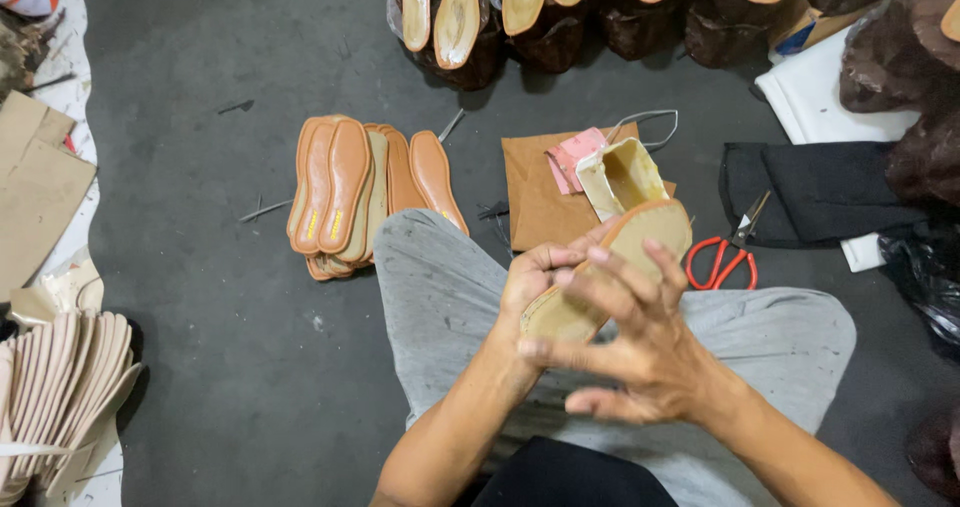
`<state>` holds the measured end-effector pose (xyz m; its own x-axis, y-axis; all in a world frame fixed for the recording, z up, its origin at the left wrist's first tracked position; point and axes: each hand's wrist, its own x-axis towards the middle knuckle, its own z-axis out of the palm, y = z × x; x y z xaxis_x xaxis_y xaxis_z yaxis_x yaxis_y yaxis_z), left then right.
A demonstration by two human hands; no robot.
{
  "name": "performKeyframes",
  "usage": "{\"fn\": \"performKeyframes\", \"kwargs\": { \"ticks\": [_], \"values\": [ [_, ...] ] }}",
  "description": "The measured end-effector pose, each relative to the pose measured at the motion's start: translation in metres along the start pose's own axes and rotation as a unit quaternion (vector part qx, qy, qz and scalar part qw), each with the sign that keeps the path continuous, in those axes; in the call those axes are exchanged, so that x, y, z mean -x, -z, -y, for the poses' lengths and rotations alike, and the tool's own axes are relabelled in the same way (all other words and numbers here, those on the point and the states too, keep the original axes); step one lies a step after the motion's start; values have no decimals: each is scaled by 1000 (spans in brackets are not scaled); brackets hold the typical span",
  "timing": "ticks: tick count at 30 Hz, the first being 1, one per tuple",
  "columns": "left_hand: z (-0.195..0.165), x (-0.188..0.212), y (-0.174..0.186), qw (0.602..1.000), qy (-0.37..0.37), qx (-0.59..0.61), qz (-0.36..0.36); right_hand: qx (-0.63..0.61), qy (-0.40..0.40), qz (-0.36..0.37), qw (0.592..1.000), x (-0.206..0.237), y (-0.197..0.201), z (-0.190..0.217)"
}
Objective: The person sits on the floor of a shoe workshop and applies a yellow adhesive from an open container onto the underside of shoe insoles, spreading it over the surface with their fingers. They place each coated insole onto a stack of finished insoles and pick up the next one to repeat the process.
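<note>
A tan shoe sole (652, 229) is held above my lap, its toe end pointing up and to the right. My left hand (532, 285) grips the sole's heel end from below. My right hand (640, 339) lies across the sole's upper face with fingers spread and pressing on it. Just behind the sole, an open cream-coloured tub (620, 175) stands on a brown paper sheet (532, 195). My grey-trousered knees (440, 277) are under both hands.
Several orange insoles (345, 192) lie fanned on the dark floor to the left. Red-handled scissors (722, 257) lie to the right. Pale soles (55, 387) are stacked at lower left. Dark shoe forms with soles (470, 22) line the top. Folded black cloth (815, 189) lies at right.
</note>
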<state>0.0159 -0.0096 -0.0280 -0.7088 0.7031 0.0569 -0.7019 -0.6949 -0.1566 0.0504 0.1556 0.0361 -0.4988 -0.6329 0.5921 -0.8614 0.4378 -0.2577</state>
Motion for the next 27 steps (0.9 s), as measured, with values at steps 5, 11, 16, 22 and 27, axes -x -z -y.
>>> {"fn": "performKeyframes", "kwargs": {
  "ticks": [5, 11, 16, 22, 27],
  "values": [
    [-31, 16, -1, 987, 88, -61, -119, -78, -25, 17, 996, -6, 31, -20],
    [-11, 11, -26, 973, -151, -172, -43, -169, -314, 36, 934, -10, 26, -31],
    [12, -13, -32, 916, -305, -247, 83, -158, -422, 131, 883, -10, 9, 4],
    [22, 5, -45, 946, -300, -91, -89, -160, -443, 21, 882, -21, 22, 4],
    [24, 17, -52, 978, -206, -23, -26, 25, -256, -57, 965, -28, 17, -16]
  ]
}}
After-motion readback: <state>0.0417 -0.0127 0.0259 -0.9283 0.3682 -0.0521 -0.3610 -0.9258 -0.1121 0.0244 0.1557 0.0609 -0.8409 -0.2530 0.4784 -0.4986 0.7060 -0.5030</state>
